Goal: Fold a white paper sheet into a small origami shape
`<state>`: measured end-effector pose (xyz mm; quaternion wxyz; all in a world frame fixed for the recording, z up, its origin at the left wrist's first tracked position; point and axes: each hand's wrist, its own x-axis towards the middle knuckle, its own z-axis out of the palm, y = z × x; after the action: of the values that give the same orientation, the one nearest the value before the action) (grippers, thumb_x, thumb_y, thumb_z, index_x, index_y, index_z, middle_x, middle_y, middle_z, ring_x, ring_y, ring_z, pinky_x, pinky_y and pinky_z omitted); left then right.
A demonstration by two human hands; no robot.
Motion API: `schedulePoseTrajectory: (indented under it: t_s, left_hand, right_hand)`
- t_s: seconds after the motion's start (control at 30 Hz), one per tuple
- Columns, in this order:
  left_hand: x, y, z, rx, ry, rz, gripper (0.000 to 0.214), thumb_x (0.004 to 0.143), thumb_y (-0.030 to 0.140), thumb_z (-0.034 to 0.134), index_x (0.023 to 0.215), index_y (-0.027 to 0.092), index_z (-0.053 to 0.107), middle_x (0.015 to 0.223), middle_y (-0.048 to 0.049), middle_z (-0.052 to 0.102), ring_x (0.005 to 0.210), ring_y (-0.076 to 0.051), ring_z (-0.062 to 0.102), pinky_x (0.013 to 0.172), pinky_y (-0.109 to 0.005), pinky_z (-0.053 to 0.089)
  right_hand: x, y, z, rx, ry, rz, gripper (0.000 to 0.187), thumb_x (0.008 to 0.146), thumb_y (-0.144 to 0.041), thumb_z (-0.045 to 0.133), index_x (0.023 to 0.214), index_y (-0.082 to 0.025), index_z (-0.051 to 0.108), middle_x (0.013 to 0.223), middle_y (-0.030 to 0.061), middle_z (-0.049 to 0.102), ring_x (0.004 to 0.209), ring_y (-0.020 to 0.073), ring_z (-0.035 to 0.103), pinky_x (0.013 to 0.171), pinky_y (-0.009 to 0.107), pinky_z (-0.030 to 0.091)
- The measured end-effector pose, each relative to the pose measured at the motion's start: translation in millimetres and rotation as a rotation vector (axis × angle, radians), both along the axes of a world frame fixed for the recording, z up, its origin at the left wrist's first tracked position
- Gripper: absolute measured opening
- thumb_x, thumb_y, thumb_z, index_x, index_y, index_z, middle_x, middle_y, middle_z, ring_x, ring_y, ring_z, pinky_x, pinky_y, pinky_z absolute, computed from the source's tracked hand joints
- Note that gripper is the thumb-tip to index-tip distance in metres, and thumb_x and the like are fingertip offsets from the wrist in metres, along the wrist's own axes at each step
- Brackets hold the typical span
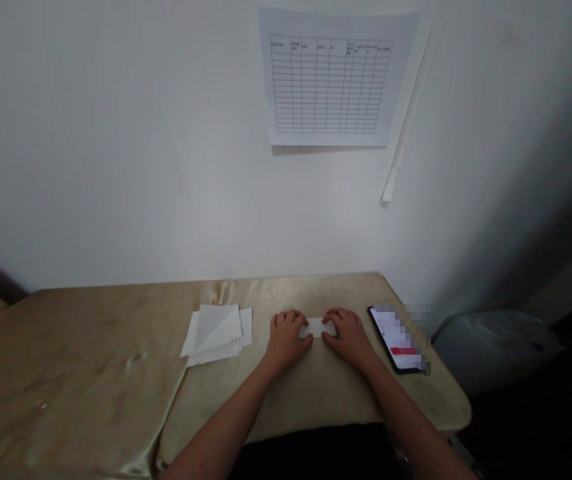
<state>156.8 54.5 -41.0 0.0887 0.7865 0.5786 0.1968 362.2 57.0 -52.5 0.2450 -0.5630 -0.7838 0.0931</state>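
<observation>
A small white piece of paper point(317, 327), perhaps folded, lies on the table between my hands. My left hand point(287, 333) is at its left end, fingers curled and thumb on the near edge. On the right end, my right hand point(347, 333) grips it in much the same way, with index finger and thumb at the far and near edges. Both hands rest low, touching or almost touching the tabletop. My fingers cover the paper's two ends. To the left of my left hand lies a loose stack of white paper sheets point(216, 333), overlapping at different angles.
A phone point(400, 339) with a lit screen, partly pixelated, lies right of my right hand near the table edge. The table point(316, 393) has a wrinkled gold-beige cover and meets the wall. A printed grid sheet point(333, 87) hangs above. A pale bag-like object point(496, 347) stands beyond the right edge.
</observation>
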Motion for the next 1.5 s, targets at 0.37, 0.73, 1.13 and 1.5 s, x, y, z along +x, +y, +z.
schedulePoseTrajectory:
  t_s: [0.37, 0.73, 1.13, 1.5]
  left_hand:
    - [16.6, -6.9, -2.0, 0.067, 0.075, 0.077, 0.032, 0.086, 0.046, 0.064, 0.108, 0.023, 0.064, 0.124, -0.0098, 0.059, 0.121, -0.033, 0.048, 0.114, -0.057, 0.023]
    - [17.5, -5.8, -1.7, 0.056, 0.08, 0.086, 0.029, 0.084, 0.039, 0.064, 0.107, 0.022, 0.063, 0.123, -0.0097, 0.06, 0.119, -0.032, 0.049, 0.113, -0.057, 0.025]
    - [-0.3, -1.0, 3.4, -0.025, 0.058, -0.03, 0.03, 0.082, 0.027, 0.062, 0.112, 0.022, 0.063, 0.128, -0.0085, 0.058, 0.124, -0.031, 0.047, 0.116, -0.054, 0.023]
    - [-15.9, 7.0, -3.9, -0.056, 0.027, -0.128, 0.038, 0.081, 0.018, 0.057, 0.118, 0.024, 0.063, 0.132, -0.0071, 0.057, 0.127, -0.03, 0.045, 0.116, -0.052, 0.023]
  right_hand:
    - [-9.7, 0.6, -5.5, 0.048, -0.037, -0.046, 0.03, 0.082, -0.041, 0.069, 0.108, -0.027, 0.061, 0.124, 0.0067, 0.06, 0.121, 0.0288, 0.052, 0.112, 0.048, 0.03]
    - [-10.2, -0.5, -4.9, 0.039, -0.046, -0.046, 0.028, 0.082, -0.033, 0.066, 0.109, -0.026, 0.061, 0.123, 0.0066, 0.06, 0.121, 0.0285, 0.051, 0.113, 0.048, 0.029]
    - [0.7, 2.1, -6.2, -0.01, -0.002, 0.024, 0.03, 0.083, -0.026, 0.061, 0.113, -0.027, 0.061, 0.127, 0.0062, 0.059, 0.126, 0.0274, 0.049, 0.116, 0.048, 0.025]
    - [14.4, 5.5, -6.1, -0.074, 0.083, 0.093, 0.039, 0.08, -0.014, 0.057, 0.117, -0.025, 0.062, 0.134, 0.0064, 0.057, 0.131, 0.024, 0.047, 0.117, 0.046, 0.027]
